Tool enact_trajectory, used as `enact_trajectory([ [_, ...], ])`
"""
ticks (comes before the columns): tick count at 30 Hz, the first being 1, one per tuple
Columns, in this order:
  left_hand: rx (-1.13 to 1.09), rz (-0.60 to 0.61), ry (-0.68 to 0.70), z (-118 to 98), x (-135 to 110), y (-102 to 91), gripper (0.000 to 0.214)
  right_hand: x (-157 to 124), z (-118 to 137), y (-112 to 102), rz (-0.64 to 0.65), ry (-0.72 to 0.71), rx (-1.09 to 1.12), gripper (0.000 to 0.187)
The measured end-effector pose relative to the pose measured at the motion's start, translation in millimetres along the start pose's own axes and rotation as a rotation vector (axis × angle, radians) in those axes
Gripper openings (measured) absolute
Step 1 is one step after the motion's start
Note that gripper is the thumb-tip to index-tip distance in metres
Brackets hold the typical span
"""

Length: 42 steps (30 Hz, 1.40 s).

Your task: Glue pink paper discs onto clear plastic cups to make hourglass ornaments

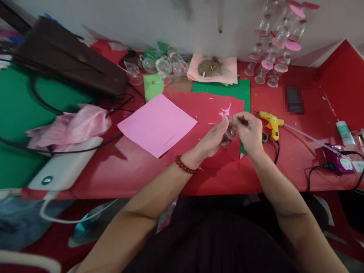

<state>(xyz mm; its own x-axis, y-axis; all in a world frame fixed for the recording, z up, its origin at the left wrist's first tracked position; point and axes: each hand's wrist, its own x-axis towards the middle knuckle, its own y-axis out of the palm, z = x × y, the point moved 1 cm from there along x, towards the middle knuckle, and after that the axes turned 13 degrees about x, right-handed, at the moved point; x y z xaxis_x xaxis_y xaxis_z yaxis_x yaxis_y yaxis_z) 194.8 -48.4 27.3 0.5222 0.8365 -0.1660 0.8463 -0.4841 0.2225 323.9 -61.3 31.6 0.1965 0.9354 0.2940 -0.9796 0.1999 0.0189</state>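
Note:
My left hand (216,138), with a red bead bracelet (185,165) at its wrist, is closed around a small clear plastic piece (230,132) with a rounded shape, mostly covered by the fingers. My right hand (250,132) meets it from the other side, thumb and fingers pinched together at the top of that piece. What the right fingertips pinch is too small to make out. Both hands are above red paper sheets (207,142). Pink paper scraps (226,109) lie just beyond them. A yellow glue gun (273,125) rests right of my right hand, beside a green loop-shaped handle (265,137).
A pink paper sheet (157,125) lies left. Behind are clear plastic cups (163,66), a pile of brown grains (209,68) on paper, and stacked clear hourglass shapes (267,65). A dark bag (71,60), a white power bank (66,167) and cables crowd the left; a purple box (338,159) sits right.

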Motion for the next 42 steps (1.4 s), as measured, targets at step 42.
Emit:
enact_trajectory([
  [42, -0.084, -0.094, 0.197, -3, -1, -9.7, 0.022, 6, -16, -3, -0.149, 0.049, 0.206, 0.010],
])
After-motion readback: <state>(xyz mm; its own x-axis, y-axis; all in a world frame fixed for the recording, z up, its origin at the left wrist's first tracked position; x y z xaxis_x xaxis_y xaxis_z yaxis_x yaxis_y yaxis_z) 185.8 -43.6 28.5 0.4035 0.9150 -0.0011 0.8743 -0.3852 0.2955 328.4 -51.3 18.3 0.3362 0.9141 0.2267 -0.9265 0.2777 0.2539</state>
